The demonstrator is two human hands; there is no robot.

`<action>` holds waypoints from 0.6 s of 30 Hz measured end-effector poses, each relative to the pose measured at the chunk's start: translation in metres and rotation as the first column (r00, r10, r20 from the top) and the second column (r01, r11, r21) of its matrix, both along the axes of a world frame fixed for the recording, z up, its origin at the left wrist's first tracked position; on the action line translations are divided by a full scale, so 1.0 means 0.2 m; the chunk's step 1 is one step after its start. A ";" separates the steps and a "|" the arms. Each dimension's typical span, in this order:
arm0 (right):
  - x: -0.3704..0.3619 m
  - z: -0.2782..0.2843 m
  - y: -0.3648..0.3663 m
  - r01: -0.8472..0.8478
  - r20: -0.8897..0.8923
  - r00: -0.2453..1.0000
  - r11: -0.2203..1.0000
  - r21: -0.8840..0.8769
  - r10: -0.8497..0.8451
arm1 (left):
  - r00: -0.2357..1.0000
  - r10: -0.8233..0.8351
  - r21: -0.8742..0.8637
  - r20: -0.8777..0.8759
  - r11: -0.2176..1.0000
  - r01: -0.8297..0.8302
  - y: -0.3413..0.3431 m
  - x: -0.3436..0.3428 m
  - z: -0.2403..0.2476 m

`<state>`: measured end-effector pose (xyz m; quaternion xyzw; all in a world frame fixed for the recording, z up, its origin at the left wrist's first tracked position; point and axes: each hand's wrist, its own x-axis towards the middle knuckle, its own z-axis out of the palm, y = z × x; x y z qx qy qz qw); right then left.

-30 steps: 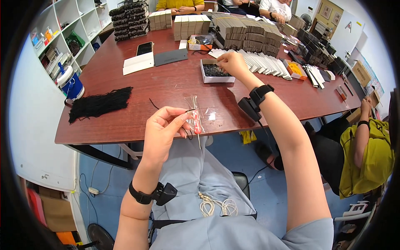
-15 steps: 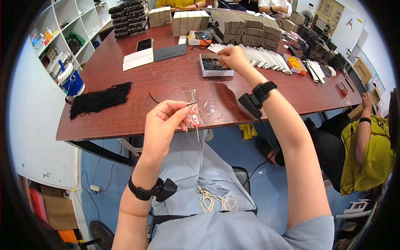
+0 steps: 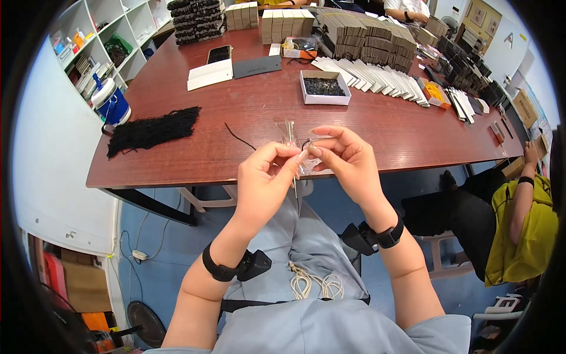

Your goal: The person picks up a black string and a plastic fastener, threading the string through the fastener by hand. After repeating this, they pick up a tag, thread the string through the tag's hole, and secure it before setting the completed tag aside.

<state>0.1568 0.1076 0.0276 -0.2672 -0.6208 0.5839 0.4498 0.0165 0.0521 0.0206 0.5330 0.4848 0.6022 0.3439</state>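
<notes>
Close together at the table's near edge, my left hand and my right hand meet thumb to thumb. A black cord runs from the pinched fingers of my left hand out over the tabletop. Between my right thumb and fingers is a small black loop; whether it belongs to the cord is unclear. Behind the fingertips lies a red-handled tool, mostly hidden, under clear tape, its thin metal shaft sticking past the edge. Beyond my hands sits a white box holding small black pieces.
A bundle of black cords lies at left by a blue-and-white jug. Farther back are a phone, white and dark cards, fanned white cards and stacked card blocks. A person in yellow sits at right.
My right hand has come back from the white box to meet my left hand at the table edge. The view has shifted slightly.
</notes>
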 end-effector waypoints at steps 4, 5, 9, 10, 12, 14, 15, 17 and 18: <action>-0.01 -0.01 0.00 0.014 -0.012 1.000 1.000 0.014 -0.014 | 0.992 0.052 0.034 -0.116 0.998 -0.049 -0.01 0.02 0.00; -0.01 -0.01 0.00 0.018 -0.013 1.000 1.000 0.018 -0.018 | 0.992 0.052 0.032 -0.116 0.998 -0.049 -0.01 0.02 0.00; 0.00 -0.02 0.00 0.039 0.003 0.999 0.999 0.034 -0.039 | 0.990 0.078 0.012 -0.118 0.997 -0.077 0.00 0.02 0.01; 0.00 -0.03 0.00 0.052 0.023 0.998 0.997 0.065 -0.053 | 0.988 0.090 0.004 -0.128 0.996 -0.091 -0.01 0.02 0.01; 0.00 -0.04 0.00 0.064 0.042 0.997 0.993 0.096 -0.068 | 0.986 0.090 0.001 -0.143 0.996 -0.091 -0.01 0.02 0.01; -0.01 -0.04 -0.01 0.090 0.125 0.985 0.972 0.215 -0.119 | 0.984 0.091 -0.003 -0.156 0.996 -0.092 -0.01 0.02 0.01; -0.01 -0.04 -0.01 0.089 0.126 0.985 0.973 0.214 -0.117 | 0.985 0.091 -0.003 -0.150 0.996 -0.092 -0.01 0.02 0.01; -0.01 -0.04 -0.03 0.127 0.181 0.957 0.889 0.440 -0.226 | 0.985 0.095 -0.005 -0.144 0.995 -0.097 -0.01 0.01 0.01; -0.02 -0.03 -0.03 0.124 0.181 0.958 0.890 0.439 -0.223 | 0.988 0.089 -0.051 -0.125 0.994 -0.096 -0.01 0.01 0.01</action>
